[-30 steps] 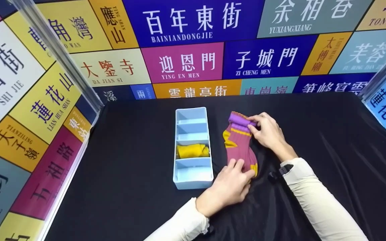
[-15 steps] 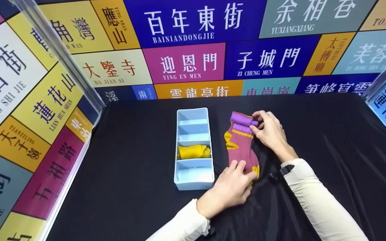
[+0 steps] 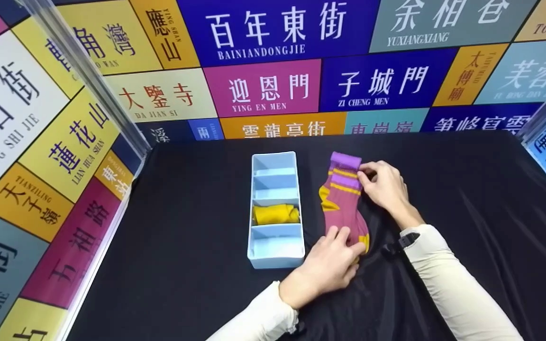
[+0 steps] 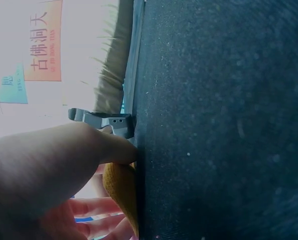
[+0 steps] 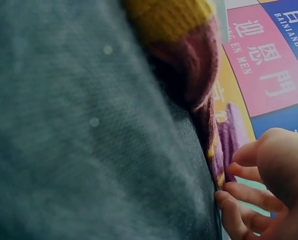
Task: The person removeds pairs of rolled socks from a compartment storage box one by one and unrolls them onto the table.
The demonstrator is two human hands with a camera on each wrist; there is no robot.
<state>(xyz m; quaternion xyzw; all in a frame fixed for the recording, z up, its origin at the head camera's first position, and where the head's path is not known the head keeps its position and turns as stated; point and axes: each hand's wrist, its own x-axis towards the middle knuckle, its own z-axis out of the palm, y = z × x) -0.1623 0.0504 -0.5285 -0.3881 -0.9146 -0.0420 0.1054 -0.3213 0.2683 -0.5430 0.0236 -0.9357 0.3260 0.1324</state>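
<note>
Three walls (image 3: 261, 90) of multicoloured rectangular sign panels, lettered in Chinese characters and Latin script, are seen behind and to the sides of a table (image 3: 183, 246) draped in smooth black cloth. Over its near edge, two forearms in cream-white sleeves (image 3: 458, 279) are extended.

Near the middle of the table, a long, pale blue, open-topped box (image 3: 275, 263) is placed lengthwise and divided by cross walls into four compartments in a row. In the second compartment from the near end, a folded mustard-yellow piece of fabric (image 3: 275, 214) is held, and that compartment is nearly filled by it. In the other three, pale blue inner surfaces are exposed.

Just to the right of the box, pink knitted socks (image 3: 341, 210) with yellow heels, yellow toes and purple cuffs are laid flat, apparently one upon another, the cuffs pointed away. Their toe end is partly covered by the left hand (image 3: 332, 260), whose grip is loose, the fingers rested on the fabric. By the right hand (image 3: 389, 184), the right edge of the cuffs is pinched between thumb and fingers, the grip closed on the knit.

At the right wrist, a small black strap (image 3: 408, 240) is worn.
</note>
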